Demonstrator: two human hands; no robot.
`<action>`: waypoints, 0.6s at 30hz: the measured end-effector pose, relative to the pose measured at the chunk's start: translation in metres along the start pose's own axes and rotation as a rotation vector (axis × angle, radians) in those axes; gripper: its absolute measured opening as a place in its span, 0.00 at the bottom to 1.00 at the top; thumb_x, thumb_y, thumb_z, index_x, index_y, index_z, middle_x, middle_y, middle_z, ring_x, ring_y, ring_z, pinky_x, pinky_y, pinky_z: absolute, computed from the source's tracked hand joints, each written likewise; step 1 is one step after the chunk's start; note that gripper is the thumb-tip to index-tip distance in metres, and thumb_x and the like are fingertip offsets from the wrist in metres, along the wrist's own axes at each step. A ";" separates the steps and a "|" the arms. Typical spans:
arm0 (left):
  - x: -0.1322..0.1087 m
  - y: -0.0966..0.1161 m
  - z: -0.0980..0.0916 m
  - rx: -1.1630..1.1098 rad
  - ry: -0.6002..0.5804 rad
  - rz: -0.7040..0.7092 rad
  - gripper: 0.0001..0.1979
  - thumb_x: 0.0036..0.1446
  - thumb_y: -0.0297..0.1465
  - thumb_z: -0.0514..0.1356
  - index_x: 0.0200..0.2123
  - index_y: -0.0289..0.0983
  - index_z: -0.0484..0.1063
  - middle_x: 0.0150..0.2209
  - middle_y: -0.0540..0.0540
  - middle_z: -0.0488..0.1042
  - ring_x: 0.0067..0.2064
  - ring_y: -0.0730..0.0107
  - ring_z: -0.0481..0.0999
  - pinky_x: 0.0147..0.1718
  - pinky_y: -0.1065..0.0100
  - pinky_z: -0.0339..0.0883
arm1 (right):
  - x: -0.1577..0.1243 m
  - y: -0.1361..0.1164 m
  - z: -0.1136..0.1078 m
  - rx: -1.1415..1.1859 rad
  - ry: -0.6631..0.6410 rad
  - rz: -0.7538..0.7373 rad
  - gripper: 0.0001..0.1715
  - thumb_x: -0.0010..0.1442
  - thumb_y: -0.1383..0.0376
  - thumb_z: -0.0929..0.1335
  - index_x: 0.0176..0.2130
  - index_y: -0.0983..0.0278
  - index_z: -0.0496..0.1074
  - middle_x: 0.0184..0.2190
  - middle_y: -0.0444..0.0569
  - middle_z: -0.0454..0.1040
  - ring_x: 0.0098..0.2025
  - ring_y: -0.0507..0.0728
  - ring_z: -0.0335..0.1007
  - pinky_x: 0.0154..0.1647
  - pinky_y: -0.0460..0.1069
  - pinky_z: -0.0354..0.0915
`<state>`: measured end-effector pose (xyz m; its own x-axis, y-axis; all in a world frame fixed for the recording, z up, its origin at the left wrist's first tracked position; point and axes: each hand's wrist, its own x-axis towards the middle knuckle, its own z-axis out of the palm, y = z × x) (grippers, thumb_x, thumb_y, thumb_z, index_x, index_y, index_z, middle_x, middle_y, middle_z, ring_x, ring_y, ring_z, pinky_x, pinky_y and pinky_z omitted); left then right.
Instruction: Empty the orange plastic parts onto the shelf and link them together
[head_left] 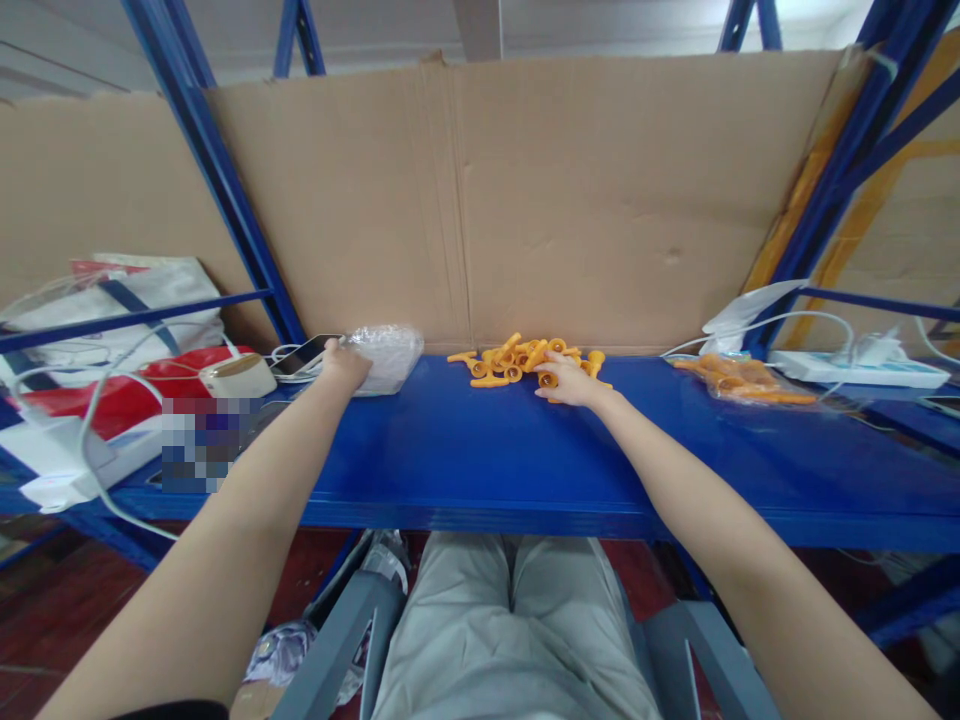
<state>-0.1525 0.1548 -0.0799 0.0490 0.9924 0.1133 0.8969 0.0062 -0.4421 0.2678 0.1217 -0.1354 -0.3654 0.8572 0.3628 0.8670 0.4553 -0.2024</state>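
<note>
Plainly, orange pieces (535, 355) at the right hand (568, 381), long axes mixed.

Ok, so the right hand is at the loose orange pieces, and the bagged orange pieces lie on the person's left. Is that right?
Not quite: the bagged orange pieces lie on the person's right, as the head view shows. The right hand is indeed at the loose orange pieces.

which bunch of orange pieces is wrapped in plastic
The orange bunch on the right, just left of the white power strip: clear plastic covers it, while the other orange bunch lies loose by the right hand.
</note>
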 end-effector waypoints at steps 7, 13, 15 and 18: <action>0.005 0.001 0.002 -0.048 -0.001 0.056 0.21 0.67 0.36 0.50 0.55 0.42 0.78 0.49 0.36 0.81 0.59 0.45 0.74 0.64 0.43 0.38 | -0.001 0.002 0.001 0.038 -0.004 -0.028 0.33 0.57 0.62 0.74 0.61 0.63 0.72 0.70 0.59 0.58 0.72 0.68 0.51 0.71 0.62 0.52; -0.004 -0.005 0.006 -0.022 0.038 0.119 0.23 0.67 0.30 0.47 0.58 0.43 0.76 0.50 0.37 0.81 0.57 0.46 0.75 0.64 0.43 0.39 | -0.001 0.002 0.002 0.041 -0.018 0.008 0.33 0.57 0.62 0.74 0.61 0.64 0.72 0.71 0.59 0.56 0.72 0.67 0.50 0.72 0.60 0.50; -0.006 -0.007 0.006 0.013 0.039 0.128 0.25 0.66 0.26 0.45 0.59 0.41 0.75 0.51 0.37 0.80 0.57 0.47 0.75 0.64 0.43 0.40 | -0.002 0.002 0.002 0.034 -0.029 0.006 0.33 0.57 0.61 0.74 0.61 0.64 0.72 0.71 0.59 0.55 0.72 0.67 0.51 0.72 0.60 0.50; -0.010 -0.008 0.005 0.063 0.043 0.127 0.28 0.63 0.22 0.44 0.60 0.39 0.73 0.52 0.35 0.79 0.58 0.47 0.74 0.65 0.44 0.41 | -0.003 0.001 0.001 0.004 -0.048 0.015 0.33 0.58 0.61 0.73 0.61 0.63 0.72 0.72 0.58 0.52 0.72 0.68 0.51 0.72 0.60 0.51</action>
<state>-0.1622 0.1459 -0.0826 0.1802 0.9795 0.0898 0.8528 -0.1101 -0.5105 0.2695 0.1195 -0.1374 -0.3685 0.8743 0.3160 0.8711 0.4434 -0.2111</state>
